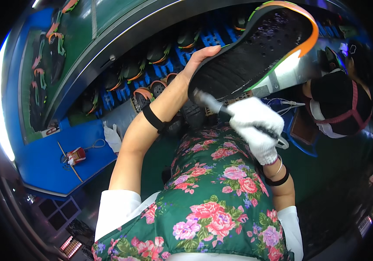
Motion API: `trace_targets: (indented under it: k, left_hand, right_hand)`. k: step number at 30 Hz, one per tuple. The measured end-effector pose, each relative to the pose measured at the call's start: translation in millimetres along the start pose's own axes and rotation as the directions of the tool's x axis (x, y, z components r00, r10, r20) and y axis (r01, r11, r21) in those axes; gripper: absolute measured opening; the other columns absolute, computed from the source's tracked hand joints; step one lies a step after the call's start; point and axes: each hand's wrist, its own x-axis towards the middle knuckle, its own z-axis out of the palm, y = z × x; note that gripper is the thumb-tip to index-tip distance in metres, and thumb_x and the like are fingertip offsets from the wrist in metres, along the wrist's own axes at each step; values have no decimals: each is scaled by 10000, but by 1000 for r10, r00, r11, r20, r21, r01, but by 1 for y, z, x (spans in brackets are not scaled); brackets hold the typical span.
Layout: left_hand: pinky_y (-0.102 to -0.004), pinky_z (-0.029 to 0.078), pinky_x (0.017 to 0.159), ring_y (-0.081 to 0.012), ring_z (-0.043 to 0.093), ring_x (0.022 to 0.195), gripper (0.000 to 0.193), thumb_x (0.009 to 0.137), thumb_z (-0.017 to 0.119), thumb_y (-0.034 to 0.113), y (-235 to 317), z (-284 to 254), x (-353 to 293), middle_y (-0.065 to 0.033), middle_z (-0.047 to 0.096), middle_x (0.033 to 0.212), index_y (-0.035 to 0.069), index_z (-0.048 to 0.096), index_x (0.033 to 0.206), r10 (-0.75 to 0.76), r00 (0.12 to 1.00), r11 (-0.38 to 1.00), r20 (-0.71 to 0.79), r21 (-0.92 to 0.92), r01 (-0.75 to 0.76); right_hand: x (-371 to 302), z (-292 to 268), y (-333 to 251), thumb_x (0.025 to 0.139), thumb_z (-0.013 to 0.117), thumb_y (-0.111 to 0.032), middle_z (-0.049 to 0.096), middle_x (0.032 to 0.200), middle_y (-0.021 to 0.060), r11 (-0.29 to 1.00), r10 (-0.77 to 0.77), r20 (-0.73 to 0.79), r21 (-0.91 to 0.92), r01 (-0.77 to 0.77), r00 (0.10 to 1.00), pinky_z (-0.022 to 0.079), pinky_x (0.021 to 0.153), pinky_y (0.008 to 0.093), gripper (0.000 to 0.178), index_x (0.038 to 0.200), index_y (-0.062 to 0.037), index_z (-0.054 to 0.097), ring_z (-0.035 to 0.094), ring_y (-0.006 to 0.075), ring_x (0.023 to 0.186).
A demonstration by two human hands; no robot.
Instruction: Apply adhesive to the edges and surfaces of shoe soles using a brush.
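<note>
My bare left hand (201, 57) grips the edge of a large black shoe sole (252, 56). The sole has an orange and green rim and small holes toward its far end; it is tilted up, and most of my fingers are hidden behind it. A white knitted glove covers my right hand (256, 121), which is closed around a brush (215, 104). The brush tip touches the sole's near end, just inside the rim. A pale loop sticks out of the gloved fist, partly hidden.
Behind my left arm, several dark shoes (158, 54) sit on blue racks (164, 67). More soles lie on a green conveyor belt (108, 19). A blue table (43, 161) at left carries a red container (77, 155) and a thin stick. Another person (341, 100) works at right.
</note>
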Motion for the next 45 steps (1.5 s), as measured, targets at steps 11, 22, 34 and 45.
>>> trace_targets:
  k: [11, 22, 34, 45]
  left_hand:
    - [-593, 522, 1008, -423, 632, 1195, 774, 1000, 419, 600, -68, 5, -24, -254, 588, 1383, 23, 423, 1515, -58, 980, 971, -189, -241, 11]
    - [-583, 429, 1114, -488, 580, 1243, 729, 1005, 402, 538, -76, -14, -5, -312, 542, 1415, -6, 447, 1488, 63, 969, 987, -239, -131, -96]
    - [-628, 486, 1033, -422, 646, 1147, 620, 997, 427, 525, -103, -144, -44, -187, 676, 1264, 43, 612, 1339, 266, 836, 953, -480, 2, -302]
    - [-508, 390, 1156, -350, 542, 1326, 553, 1062, 441, 458, -144, -209, -70, -155, 582, 1433, 79, 518, 1458, 328, 602, 929, -728, 131, -347]
  right_hand:
    - [4, -45, 21, 828, 753, 22, 762, 995, 118, 997, -18, -65, -78, 13, 998, 575, 830, 338, 155, 974, -26, 775, 734, 228, 915]
    - [-17, -19, 18, 825, 751, -14, 754, 1031, 120, 936, -195, 31, -293, 195, 980, 581, 846, 365, 170, 988, -60, 770, 732, 273, 944]
    - [-51, -53, 51, 851, 754, 13, 772, 1018, 92, 931, 360, -313, 184, -316, 879, 571, 864, 288, 174, 1024, 31, 761, 718, 145, 934]
    - [-56, -72, 83, 844, 760, -18, 771, 965, 76, 908, 419, -258, 109, -405, 870, 556, 796, 263, 204, 1047, 4, 772, 700, 119, 864]
